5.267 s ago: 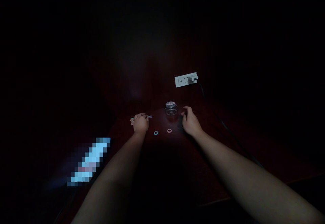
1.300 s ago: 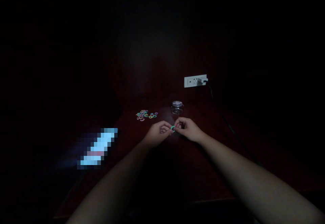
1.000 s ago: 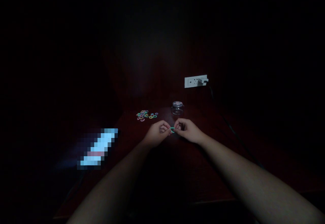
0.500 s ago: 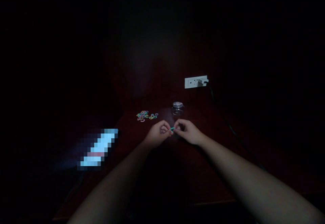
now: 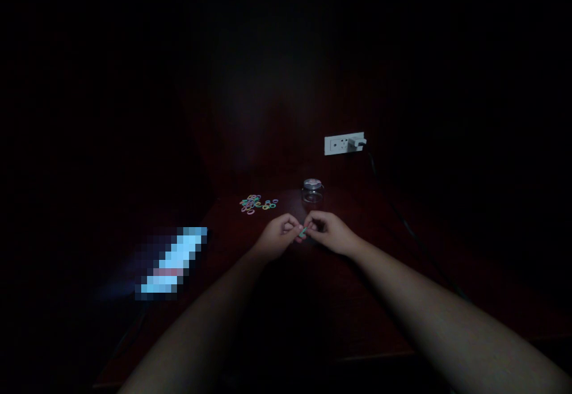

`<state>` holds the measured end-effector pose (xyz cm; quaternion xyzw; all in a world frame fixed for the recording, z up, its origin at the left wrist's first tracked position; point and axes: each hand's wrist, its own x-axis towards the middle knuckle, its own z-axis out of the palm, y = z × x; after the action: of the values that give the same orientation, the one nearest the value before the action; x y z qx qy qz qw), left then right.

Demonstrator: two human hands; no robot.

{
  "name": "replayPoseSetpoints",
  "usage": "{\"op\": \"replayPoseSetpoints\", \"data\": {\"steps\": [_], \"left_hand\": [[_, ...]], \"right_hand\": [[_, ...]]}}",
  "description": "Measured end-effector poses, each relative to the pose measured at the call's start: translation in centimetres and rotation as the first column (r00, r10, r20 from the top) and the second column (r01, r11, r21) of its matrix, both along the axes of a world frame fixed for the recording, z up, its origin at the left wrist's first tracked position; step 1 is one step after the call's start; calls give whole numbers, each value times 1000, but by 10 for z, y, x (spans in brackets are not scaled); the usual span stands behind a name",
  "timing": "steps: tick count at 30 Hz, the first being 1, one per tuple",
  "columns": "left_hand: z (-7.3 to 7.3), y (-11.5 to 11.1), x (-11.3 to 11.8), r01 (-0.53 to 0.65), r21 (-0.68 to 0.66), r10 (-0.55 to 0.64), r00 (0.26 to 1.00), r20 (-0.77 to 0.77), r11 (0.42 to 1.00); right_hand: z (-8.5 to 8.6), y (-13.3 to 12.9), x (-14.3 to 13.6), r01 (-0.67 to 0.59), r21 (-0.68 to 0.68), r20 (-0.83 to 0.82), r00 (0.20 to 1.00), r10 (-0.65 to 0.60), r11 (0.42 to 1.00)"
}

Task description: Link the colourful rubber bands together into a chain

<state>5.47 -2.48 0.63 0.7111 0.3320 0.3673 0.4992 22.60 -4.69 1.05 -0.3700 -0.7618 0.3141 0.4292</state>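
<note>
Newly tipped aslant, a green ring [image 5: 303, 232] is pinched by left hand [image 5: 277, 238] and right hand [image 5: 331, 233], counter edge [image 5: 375, 356] well apart at five o'clock.

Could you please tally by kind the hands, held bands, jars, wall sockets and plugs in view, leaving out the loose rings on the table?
Hands: 2 (left hand, right hand)
Held green band: 1
Lidded jar: 1
Wall socket: 1
Plug: 1
Total: 6

forearms [image 5: 424, 289] angled inward; left hand [image 5: 277, 237] and right hand [image 5: 329, 232] close together, fingers [image 5: 290, 219] curled, pinching
</note>
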Motion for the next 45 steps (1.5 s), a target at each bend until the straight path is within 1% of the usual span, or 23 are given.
{"op": "replayPoseSetpoints", "data": {"steps": [7, 15, 19, 25, 28, 34, 39, 45], "left_hand": [[2, -3, 1, -4, -17, 4, 1000, 29, 1000], [1, -2, 1, 9, -45, -10, 1000, -7, 999], [0, -1, 1, -13, -32, 13, 1000, 6, 999], [-1, 0, -1, 17, -29, -18, 1000, -24, 999], [-2, 1, -1, 10, -19, -11, 999, -40, 1000], [-2, 2, -1, -35, -15, 35, 999, -5, 999], [-1, 1, 0, -42, -18, 42, 999, 11, 999], [1, -1, 2, -48, -45, 50, 998, 42, 998]], "right_hand": [[0, 1, 0, 37, 22, 14, 999, -38, 999], [1, 0, 0, 62, 33, 42, 997, -63, 998], [2, 0, -1, 69, 36, 29, 997, -70, 997], [1, 1, 0, 71, 42, 13, 997, -72, 997], [1, 1, 0, 73, 36, 7, 997, -73, 997], [0, 1, -2, 84, 16, 3, 996, -84, 996], [-1, 0, -1, 74, -1, 29, 997, -74, 997], [1, -1, -2, 66, -8, -24, 997, -66, 998]]}}
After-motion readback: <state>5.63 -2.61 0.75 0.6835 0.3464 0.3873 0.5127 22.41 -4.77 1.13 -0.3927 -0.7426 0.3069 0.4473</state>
